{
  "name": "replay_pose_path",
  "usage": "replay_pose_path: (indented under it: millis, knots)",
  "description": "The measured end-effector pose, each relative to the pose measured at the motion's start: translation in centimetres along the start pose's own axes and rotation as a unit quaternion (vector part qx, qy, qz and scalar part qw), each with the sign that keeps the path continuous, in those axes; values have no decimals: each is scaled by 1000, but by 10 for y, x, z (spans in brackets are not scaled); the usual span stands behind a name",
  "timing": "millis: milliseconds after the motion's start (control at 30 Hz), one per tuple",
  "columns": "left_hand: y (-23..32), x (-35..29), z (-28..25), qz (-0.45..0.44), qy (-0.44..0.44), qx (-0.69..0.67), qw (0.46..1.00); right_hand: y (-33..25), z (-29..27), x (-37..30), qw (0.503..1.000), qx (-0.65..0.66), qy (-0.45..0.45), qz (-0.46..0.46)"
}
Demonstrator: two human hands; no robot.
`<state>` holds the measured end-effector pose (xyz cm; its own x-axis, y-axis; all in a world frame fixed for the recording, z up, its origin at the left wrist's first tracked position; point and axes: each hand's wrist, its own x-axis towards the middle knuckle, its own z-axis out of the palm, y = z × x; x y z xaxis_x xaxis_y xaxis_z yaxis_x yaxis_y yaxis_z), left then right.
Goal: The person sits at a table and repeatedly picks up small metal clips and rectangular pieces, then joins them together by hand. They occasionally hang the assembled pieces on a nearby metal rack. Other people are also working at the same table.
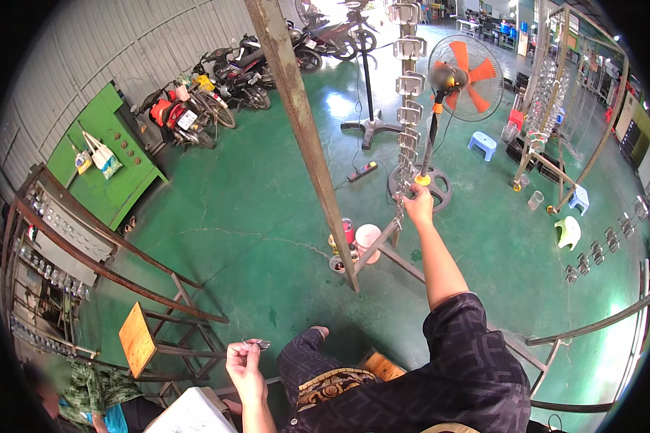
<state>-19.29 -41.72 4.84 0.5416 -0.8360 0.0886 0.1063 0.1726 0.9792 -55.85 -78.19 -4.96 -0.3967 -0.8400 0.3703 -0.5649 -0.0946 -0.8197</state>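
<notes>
The right hand (419, 206) pinches the hanging chain of shiny metal clips (409, 108), while the left hand (244, 361) grips one small, light, stiff metal clip (257, 343) by its edge.

Factory workshop: green painted floor (267, 187), steel racks (58, 245) of hung metal parts (parked motorbikes (195, 101) alongside).

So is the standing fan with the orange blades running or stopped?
Stopped, it seems: the fan shows each orange blade sharp and separate behind its wire guard, with no spin blur. The right hand reaches up to the hanging strip of metal pieces beside it.
</notes>
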Motion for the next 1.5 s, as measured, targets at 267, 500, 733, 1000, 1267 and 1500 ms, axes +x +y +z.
replay_pose_path:
  millis: [267,500,733,1000,1267,1500]
  knots:
    - [-5,1,-10,-12,12,8,1000,-7,6,1,996,39,-34,70]
    - [-6,5,-8,-24,7,-1,1000,6,-1,2,994,75,-50,54]
    - [-3,8,-2,-27,2,23,999,18,-25,1,984,151,-92,28]
    - [-5,31,31,-42,-89,72,992,28,-82,-9,951,197,-238,16]
    - [-26,36,110,-83,-267,91,956,-11,-122,-53,871,246,-424,37]
    - [-53,11,181,-31,-378,135,915,-43,-135,-88,803,303,-509,65]
